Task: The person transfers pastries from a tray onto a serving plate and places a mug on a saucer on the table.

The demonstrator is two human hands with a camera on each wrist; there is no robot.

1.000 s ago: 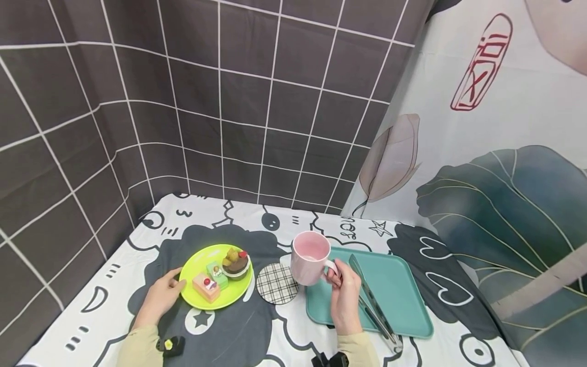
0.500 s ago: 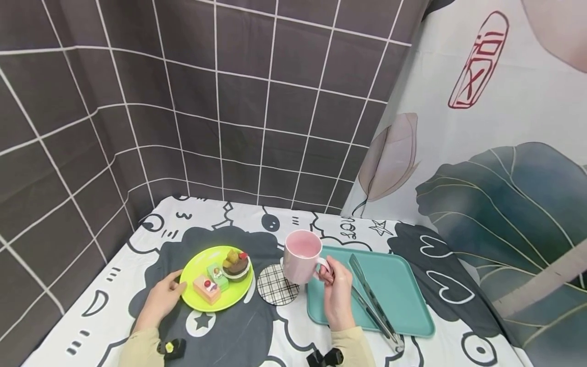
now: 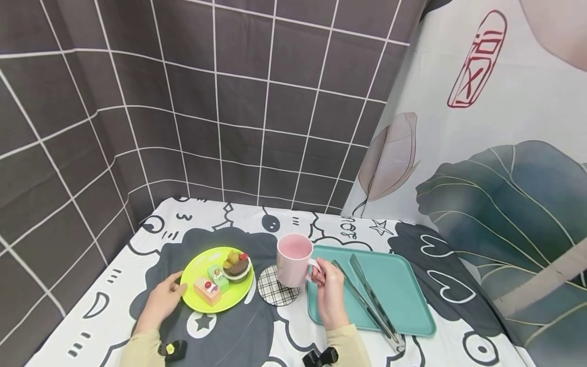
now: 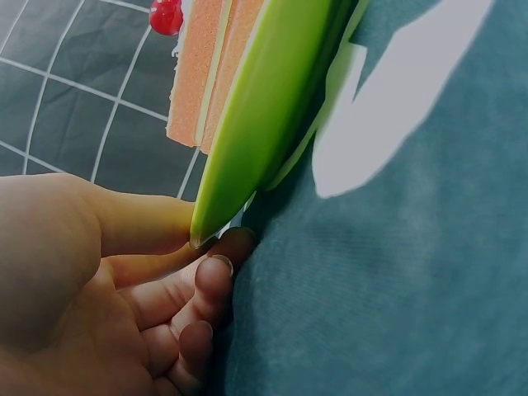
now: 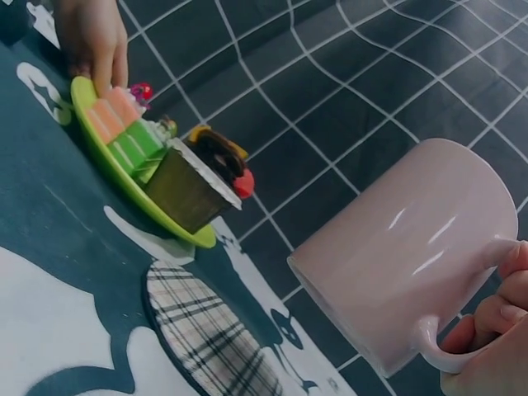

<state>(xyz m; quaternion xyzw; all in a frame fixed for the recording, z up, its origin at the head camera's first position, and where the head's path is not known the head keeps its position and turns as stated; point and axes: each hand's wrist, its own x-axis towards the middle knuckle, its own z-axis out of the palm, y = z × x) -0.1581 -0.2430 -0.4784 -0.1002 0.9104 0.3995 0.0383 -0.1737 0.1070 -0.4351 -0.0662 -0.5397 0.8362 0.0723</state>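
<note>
My left hand (image 3: 159,303) pinches the near-left rim of a lime-green plate (image 3: 233,297), thumb above and fingertips beneath. The plate carries a pink cake slice (image 3: 206,292), a green cake slice (image 3: 220,280) and a chocolate cupcake (image 3: 236,270) topped with fruit. By its handle my right hand (image 3: 330,298) grips a pink mug (image 3: 293,268). In the right wrist view the mug (image 5: 412,247) is raised clear of the cloth. In the head view it overlaps a round plaid coaster (image 3: 270,293), covering its upper right part.
A teal tray (image 3: 403,285) lies to the right, with metal tongs (image 3: 373,308) across it, their end jutting over the near edge. A patterned cloth (image 3: 114,306) covers the table. Dark grid curtain (image 3: 247,102) hangs behind; a printed white curtain (image 3: 440,153) hangs at the right.
My right hand has carried the mug leftward from beside the tray to over the coaster, lowering it slightly. The left hand and plate have stayed in place.
</note>
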